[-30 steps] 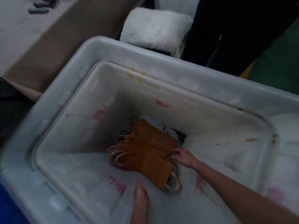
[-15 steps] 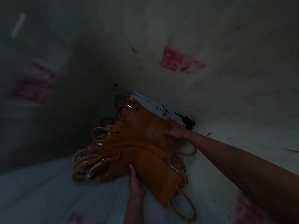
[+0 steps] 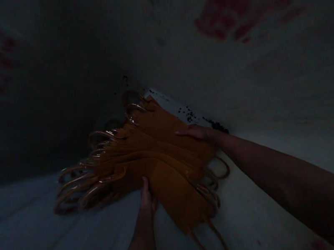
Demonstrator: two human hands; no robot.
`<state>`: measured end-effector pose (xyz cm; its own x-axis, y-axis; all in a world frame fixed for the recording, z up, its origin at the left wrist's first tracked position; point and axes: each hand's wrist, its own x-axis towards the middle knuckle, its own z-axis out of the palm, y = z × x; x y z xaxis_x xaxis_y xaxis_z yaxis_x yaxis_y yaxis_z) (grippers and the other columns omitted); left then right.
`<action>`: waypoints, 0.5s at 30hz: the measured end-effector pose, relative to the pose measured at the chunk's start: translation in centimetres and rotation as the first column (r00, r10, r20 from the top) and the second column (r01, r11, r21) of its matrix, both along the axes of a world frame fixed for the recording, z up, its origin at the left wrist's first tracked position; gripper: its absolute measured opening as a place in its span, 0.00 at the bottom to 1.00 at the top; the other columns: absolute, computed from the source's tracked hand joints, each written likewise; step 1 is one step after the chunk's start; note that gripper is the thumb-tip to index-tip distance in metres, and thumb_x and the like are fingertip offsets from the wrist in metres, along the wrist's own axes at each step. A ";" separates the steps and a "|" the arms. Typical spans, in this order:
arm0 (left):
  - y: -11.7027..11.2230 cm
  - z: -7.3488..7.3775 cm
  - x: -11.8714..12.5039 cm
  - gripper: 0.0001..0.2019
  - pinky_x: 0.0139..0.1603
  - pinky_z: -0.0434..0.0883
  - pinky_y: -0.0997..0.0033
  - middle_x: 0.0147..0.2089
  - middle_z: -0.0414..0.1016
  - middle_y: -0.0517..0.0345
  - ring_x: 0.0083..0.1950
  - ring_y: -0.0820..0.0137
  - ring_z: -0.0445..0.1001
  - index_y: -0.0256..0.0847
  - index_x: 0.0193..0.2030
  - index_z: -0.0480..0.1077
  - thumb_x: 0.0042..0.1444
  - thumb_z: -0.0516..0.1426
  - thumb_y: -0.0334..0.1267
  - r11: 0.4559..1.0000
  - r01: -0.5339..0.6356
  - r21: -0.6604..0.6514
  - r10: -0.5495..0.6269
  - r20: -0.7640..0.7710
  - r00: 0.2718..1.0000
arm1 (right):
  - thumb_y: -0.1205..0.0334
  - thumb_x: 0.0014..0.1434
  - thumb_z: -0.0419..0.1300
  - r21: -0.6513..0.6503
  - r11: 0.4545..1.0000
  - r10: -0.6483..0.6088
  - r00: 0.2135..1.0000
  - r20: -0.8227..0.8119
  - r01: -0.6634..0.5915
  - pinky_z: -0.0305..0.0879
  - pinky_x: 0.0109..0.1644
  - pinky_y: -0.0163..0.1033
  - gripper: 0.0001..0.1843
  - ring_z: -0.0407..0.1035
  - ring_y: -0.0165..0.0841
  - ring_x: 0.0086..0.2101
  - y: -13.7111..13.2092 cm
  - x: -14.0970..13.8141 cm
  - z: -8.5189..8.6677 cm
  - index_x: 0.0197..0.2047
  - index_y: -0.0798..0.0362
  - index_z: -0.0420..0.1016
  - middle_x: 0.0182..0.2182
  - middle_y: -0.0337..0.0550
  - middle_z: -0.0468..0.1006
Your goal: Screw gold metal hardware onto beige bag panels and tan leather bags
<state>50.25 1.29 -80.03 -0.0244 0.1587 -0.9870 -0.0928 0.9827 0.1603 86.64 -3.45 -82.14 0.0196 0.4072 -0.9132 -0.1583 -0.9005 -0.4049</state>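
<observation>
A fanned bundle of flat orange-brown handled bags [image 3: 165, 155] lies low in a dim, pale-walled space. Cord loop handles [image 3: 90, 183] stick out on its left, and another handle [image 3: 211, 244] hangs at the near end. My left hand [image 3: 147, 196] grips the near edge, thumb on top and fingers hidden underneath. On the far right edge, my right hand [image 3: 196, 131] has its thumb laid over the bags; its other fingers are mostly out of sight. The picture is dark, so the bags' material is hard to make out.
Pale walls [image 3: 274, 78] with blurred red print [image 3: 230, 5] slope up around the bundle. Behind the bags, a white strip [image 3: 170, 103] shows at the bottom, with black specks [image 3: 218, 127] along it.
My view has moved closer, so the bags and red print look larger, and the picture is darker. The bundle's left side looks more fanned out. Both hands keep their hold.
</observation>
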 end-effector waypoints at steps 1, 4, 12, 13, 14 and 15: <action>0.0 -0.3 0.1 0.32 0.72 0.68 0.57 0.70 0.72 0.42 0.73 0.57 0.67 0.42 0.69 0.68 0.63 0.63 0.55 1.000 0.010 0.002 -0.010 0.009 1.000 | 0.27 0.51 0.69 -0.014 1.000 -0.009 0.999 -0.040 0.009 0.76 0.53 0.51 0.40 0.80 0.50 0.46 0.1 0.3 0.1 0.52 0.53 0.83 0.47 0.55 0.86; -0.1 -1.1 0.5 0.28 0.74 0.65 0.61 0.69 0.72 0.41 0.74 0.59 0.66 0.39 0.67 0.70 0.62 0.66 0.46 0.999 0.029 0.023 -0.030 0.017 0.999 | 0.32 0.45 0.75 0.013 1.000 -0.015 1.000 -0.025 0.015 0.76 0.52 0.48 0.37 0.80 0.48 0.45 0.5 0.7 0.1 0.50 0.49 0.84 0.45 0.51 0.87; -0.2 -1.0 0.8 0.27 0.71 0.70 0.56 0.66 0.75 0.41 0.69 0.56 0.72 0.39 0.68 0.69 0.66 0.61 0.48 1.000 -0.003 0.003 0.003 0.020 1.000 | 0.31 0.52 0.71 -0.191 0.957 -0.276 0.882 -0.382 0.217 0.80 0.37 0.44 0.35 0.82 0.45 0.35 -2.3 -3.5 -0.7 0.47 0.55 0.84 0.43 0.56 0.87; 0.1 -0.7 0.8 0.28 0.70 0.72 0.55 0.65 0.76 0.41 0.68 0.55 0.73 0.40 0.69 0.68 0.67 0.60 0.48 1.000 -0.010 -0.004 0.011 0.028 1.000 | 0.33 0.52 0.71 -0.205 0.944 -0.319 0.868 -0.381 0.257 0.80 0.36 0.44 0.34 0.82 0.45 0.34 -2.9 -4.3 -0.6 0.47 0.55 0.83 0.42 0.55 0.87; 0.5 -0.4 0.8 0.28 0.69 0.72 0.54 0.64 0.77 0.41 0.66 0.55 0.75 0.40 0.70 0.67 0.67 0.60 0.48 1.000 -0.016 -0.017 0.016 0.032 0.999 | 0.35 0.52 0.72 -0.207 0.930 -0.361 0.855 -0.372 0.303 0.81 0.36 0.43 0.32 0.82 0.45 0.35 -3.4 -5.1 -0.5 0.46 0.54 0.83 0.42 0.55 0.87; 0.8 0.0 0.8 0.29 0.68 0.73 0.53 0.63 0.78 0.41 0.65 0.54 0.76 0.40 0.71 0.66 0.67 0.60 0.48 0.999 -0.017 -0.042 0.019 0.038 0.999 | 0.37 0.52 0.73 -0.199 0.916 -0.400 0.840 -0.365 0.350 0.81 0.37 0.43 0.31 0.83 0.45 0.36 -3.8 -5.8 -0.3 0.47 0.54 0.83 0.42 0.54 0.87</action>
<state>51.03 2.14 -79.99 0.0113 0.1176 -0.9930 -0.1156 0.9866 0.1155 80.81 -7.20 -82.42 -0.2190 0.3292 -0.9185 -0.6156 -0.7769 -0.1317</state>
